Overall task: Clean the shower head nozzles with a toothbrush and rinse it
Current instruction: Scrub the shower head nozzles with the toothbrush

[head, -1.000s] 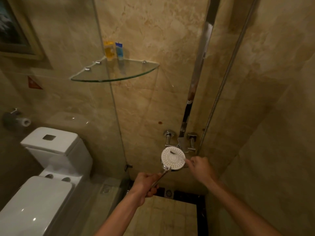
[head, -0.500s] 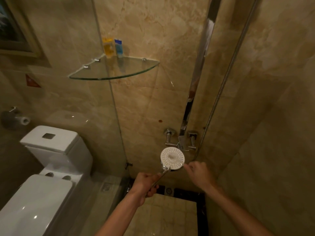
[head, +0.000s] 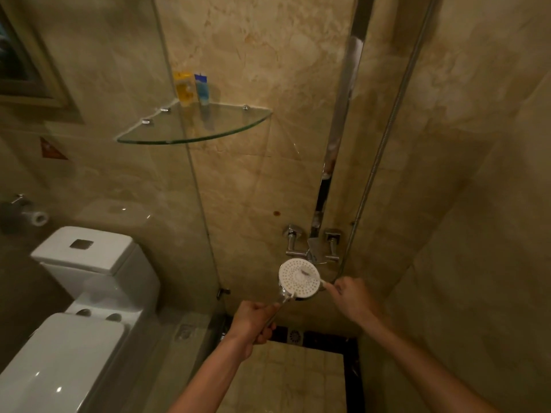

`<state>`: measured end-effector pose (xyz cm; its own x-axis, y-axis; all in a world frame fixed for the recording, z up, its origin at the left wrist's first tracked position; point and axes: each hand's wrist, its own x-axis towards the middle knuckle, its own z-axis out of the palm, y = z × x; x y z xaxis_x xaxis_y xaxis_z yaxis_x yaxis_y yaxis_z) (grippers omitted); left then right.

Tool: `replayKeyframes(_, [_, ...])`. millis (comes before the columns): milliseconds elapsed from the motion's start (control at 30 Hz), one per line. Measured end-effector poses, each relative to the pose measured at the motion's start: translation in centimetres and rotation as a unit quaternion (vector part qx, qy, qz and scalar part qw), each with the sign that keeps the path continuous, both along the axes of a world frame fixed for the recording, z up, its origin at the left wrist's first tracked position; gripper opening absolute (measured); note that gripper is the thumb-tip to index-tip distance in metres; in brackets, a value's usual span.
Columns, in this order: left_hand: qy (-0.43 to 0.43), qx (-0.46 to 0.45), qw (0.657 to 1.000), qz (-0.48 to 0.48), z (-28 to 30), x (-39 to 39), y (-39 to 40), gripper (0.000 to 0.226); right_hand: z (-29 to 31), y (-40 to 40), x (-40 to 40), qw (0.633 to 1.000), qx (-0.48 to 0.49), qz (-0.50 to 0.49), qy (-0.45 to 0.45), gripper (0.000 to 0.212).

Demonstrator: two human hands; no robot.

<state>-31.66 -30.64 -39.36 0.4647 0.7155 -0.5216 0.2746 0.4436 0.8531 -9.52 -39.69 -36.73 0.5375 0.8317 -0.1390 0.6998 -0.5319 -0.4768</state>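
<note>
A glass corner shelf (head: pixel 167 135) carries a yellow bottle (head: pixel 182 88) beside a blue tube (head: pixel 202 88).

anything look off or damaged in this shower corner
Nothing looks broken or spilled. Two small things stand out: a dark reddish spot on the wall tile left of the taps, and brownish staining on the right wall. The shower head is off its holder only because the left hand holds it.

The round white shower head (head: pixel 299 277) faces the camera, nozzles outward, with the toothbrush (head: pixel 313 276) bristles lying across its face.
</note>
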Motion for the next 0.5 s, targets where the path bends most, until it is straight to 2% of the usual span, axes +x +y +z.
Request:
replayKeyframes(100, [0.004, 0.0, 1.0, -0.008, 0.2, -0.1, -0.1, 0.03, -1.3, -0.8, -1.2, 0.999, 0.002, 0.047, 0.005, 0.04])
replayKeyframes(233, [0.007, -0.002, 1.0, -0.011, 0.1, -0.3, -0.5, 0.031, -0.5, -0.9, -0.1, 1.0, 0.013, -0.01, -0.022, 0.034])
replayKeyframes(400, [0.001, -0.009, 1.0, -0.002, 0.1, -0.1, -0.4, 0.03, -1.7, -1.8, -2.2, 0.998, 0.021, 0.062, -0.014, 0.043])
replayKeyframes(500, [-0.002, -0.013, 1.0, 0.002, 0.0, -0.3, -0.6, 0.03, -2.2, -2.6, -1.5, 0.999, 0.025, 0.039, -0.026, 0.045])
